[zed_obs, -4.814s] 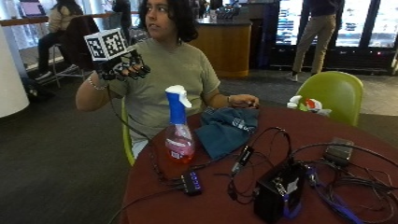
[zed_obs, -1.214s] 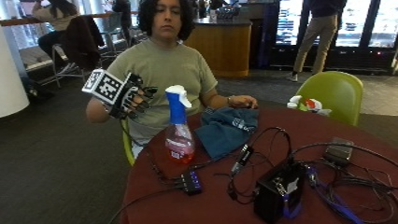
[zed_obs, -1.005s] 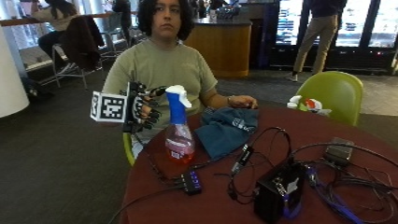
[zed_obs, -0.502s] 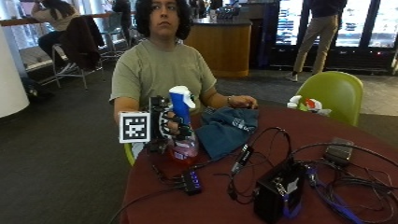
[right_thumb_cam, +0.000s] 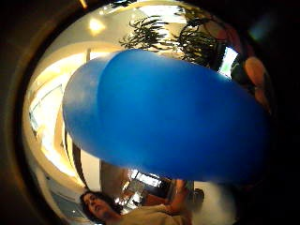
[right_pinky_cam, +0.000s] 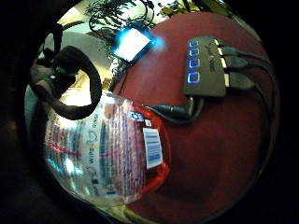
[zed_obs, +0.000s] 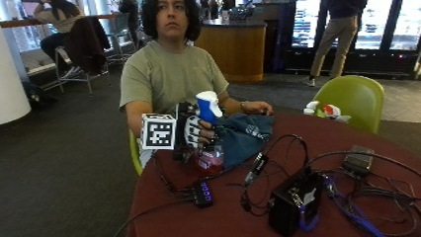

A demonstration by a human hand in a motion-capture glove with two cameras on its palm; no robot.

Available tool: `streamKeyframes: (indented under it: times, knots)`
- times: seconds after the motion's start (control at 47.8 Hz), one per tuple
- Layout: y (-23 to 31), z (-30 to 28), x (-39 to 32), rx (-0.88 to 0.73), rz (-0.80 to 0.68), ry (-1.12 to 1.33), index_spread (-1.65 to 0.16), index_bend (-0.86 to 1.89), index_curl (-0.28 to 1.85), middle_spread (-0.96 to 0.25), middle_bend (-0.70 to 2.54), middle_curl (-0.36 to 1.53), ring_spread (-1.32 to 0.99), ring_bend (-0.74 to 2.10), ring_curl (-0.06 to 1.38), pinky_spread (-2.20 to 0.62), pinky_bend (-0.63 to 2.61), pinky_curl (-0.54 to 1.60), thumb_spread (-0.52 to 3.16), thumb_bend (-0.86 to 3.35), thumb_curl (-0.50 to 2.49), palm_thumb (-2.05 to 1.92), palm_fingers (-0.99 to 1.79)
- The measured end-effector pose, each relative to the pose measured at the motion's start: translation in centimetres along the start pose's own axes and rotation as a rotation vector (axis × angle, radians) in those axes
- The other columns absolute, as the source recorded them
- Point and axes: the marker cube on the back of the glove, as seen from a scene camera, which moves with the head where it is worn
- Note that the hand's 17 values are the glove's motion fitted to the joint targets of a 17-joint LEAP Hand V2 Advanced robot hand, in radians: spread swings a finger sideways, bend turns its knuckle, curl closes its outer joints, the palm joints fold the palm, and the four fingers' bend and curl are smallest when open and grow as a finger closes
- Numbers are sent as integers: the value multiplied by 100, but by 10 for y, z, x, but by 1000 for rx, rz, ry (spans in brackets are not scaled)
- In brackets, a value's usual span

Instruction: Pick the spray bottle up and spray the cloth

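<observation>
In the outside view a spray bottle [zed_obs: 209, 148] stands on the dark red table [zed_obs: 217, 217], near the edge by the person. It has a blue and white head and a clear body with red liquid. My gloved right hand [zed_obs: 194, 131] wraps its fingers round the bottle's neck, just under the head. A blue cloth [zed_obs: 244, 136] lies crumpled right behind the bottle, and the bare left hand [zed_obs: 258, 107] rests at its far edge. The little finger side palm view shows the bottle's labelled body [right_pinky_cam: 107, 154] close up. The blue head [right_thumb_cam: 178, 117] fills the thumb side palm view.
A black USB hub [zed_obs: 202, 193] with blue lights lies in front of the bottle, its cables [zed_obs: 263, 163] running across the table. A black box [zed_obs: 294, 207] and more tangled cables [zed_obs: 368, 202] take up the right side. A green chair [zed_obs: 352, 98] stands behind the table.
My right hand has come down from beside the shoulder to the bottle and now curls round its neck. Bottle and cloth have stayed in place.
</observation>
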Motion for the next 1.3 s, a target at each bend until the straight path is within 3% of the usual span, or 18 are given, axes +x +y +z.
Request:
streamKeyframes:
  times: [0.126,0.251,0.398,0.586,0.795,1.298]
  knots:
    - [8,-11,-15,9,29,-59,-23,31,31,-9,49,44,-11,45,36,-1,13,30,83,5,46,91,112]
    - [28,-42,-42,-17,-171,-96,-24,33,36,-10,50,46,-13,47,38,-4,16,30,65,7,52,105,117]
    - [36,-68,-106,-75,-186,-19,-24,27,40,-12,49,48,-15,49,41,-13,29,34,53,0,56,106,129]
    - [47,-51,-167,-512,-131,331,-25,25,44,-13,54,50,-17,51,44,-19,34,37,43,-3,61,106,132]
    - [54,-6,-171,-932,66,755,-25,26,48,-13,56,51,-17,53,45,-21,36,38,39,-3,65,104,132]
    - [89,106,-81,-1327,259,1297,-25,25,54,-13,57,52,-17,51,46,-20,35,39,34,-3,70,103,130]
